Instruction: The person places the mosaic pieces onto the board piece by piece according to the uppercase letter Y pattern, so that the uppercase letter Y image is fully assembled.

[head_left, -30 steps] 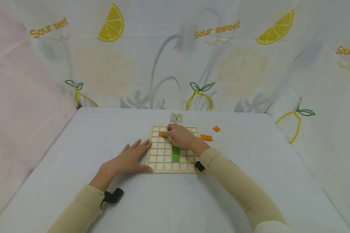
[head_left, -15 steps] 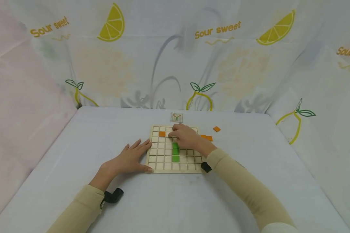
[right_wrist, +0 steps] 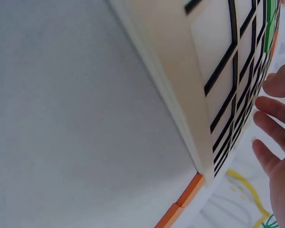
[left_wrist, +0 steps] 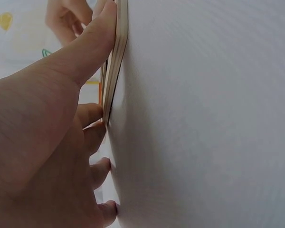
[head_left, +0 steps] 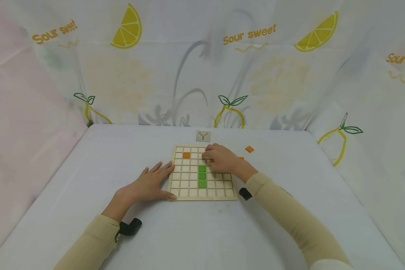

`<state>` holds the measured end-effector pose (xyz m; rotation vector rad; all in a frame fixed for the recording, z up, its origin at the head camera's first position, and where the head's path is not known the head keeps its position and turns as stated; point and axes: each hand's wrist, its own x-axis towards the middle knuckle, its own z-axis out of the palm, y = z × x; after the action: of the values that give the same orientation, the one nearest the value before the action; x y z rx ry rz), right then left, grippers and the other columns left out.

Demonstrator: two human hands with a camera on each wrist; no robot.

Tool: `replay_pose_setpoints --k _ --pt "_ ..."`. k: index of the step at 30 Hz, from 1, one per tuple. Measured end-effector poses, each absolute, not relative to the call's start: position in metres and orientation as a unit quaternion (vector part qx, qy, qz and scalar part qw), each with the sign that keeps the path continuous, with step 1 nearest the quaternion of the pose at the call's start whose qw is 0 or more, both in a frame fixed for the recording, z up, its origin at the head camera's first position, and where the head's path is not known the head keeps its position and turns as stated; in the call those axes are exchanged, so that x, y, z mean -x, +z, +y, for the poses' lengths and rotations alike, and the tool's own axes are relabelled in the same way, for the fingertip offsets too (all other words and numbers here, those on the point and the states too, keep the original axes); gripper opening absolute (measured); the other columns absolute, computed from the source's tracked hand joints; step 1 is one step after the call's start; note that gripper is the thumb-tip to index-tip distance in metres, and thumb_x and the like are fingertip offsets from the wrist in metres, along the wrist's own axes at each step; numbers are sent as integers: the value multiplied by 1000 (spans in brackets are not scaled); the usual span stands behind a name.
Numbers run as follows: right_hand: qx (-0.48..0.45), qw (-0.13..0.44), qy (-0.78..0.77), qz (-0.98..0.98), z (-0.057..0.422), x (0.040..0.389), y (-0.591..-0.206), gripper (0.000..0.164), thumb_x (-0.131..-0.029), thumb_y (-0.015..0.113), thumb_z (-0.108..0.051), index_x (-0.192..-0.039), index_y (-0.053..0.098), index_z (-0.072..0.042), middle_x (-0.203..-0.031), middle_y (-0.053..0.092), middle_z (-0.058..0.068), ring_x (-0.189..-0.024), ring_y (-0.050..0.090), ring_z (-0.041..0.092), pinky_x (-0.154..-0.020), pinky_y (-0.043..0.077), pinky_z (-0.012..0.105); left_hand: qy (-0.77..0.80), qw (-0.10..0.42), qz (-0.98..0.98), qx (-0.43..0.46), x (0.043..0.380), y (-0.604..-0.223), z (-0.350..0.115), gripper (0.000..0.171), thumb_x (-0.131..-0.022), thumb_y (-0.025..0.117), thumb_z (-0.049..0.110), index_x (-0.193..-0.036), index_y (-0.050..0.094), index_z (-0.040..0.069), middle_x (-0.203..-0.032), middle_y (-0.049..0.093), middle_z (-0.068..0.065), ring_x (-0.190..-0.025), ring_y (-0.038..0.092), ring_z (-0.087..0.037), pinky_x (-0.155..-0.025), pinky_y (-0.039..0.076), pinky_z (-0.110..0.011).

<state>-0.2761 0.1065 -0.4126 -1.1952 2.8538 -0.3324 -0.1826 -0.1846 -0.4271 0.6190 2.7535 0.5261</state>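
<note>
A square wooden grid board (head_left: 185, 193) lies on the white table. My left hand (head_left: 144, 186) rests along its left edge with fingers spread, and the thumb lies on the near left corner. Over the upper right of the board hovers my right hand (head_left: 224, 159), its fingers loosely bent; the right wrist view shows nothing between them. One orange tile (head_left: 186, 155) sits in a cell at the upper left. A column of green tiles (head_left: 202, 175) fills cells near the middle. Some cells are hidden under the right hand.
Beyond the board lies a small pattern card (head_left: 203, 136). A loose orange tile (head_left: 249, 149) is on the table at the far right. Two more orange tiles (right_wrist: 190, 192) lie touching beside the board's right edge, mostly hidden by the right hand in the head view.
My right hand has left the orange tile at the upper left and moved right across the board, uncovering the top green tile. The left hand stays in place.
</note>
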Motion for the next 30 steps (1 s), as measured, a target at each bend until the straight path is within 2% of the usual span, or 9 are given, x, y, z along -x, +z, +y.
replay_pose_setpoints --k 8,24,30 --pt "392 3 -123 912 115 275 -414 39 -88 47 3 -114 74 -8 -112 69 7 -105 62 25 -97 51 38 185 136 950 -210 180 -425 -185 110 -78 72 66 -160 21 14 -168 15 -5 -155 7 -41 -118 7 -72" --pt "387 -8 -134 912 134 271 -413 28 -91 53 0 -107 75 -8 -107 71 6 -101 64 21 -91 53 36 185 137 950 -209 181 -427 -185 110 -78 73 65 -160 19 16 -169 14 -3 -155 5 -39 -119 6 -70" --pt "386 -15 -129 913 141 271 -411 33 -87 52 5 -107 76 -8 -107 72 6 -102 66 22 -92 54 37 187 137 950 -210 181 -426 -185 110 -77 73 65 -160 20 16 -169 14 -3 -155 5 -39 -119 5 -70"
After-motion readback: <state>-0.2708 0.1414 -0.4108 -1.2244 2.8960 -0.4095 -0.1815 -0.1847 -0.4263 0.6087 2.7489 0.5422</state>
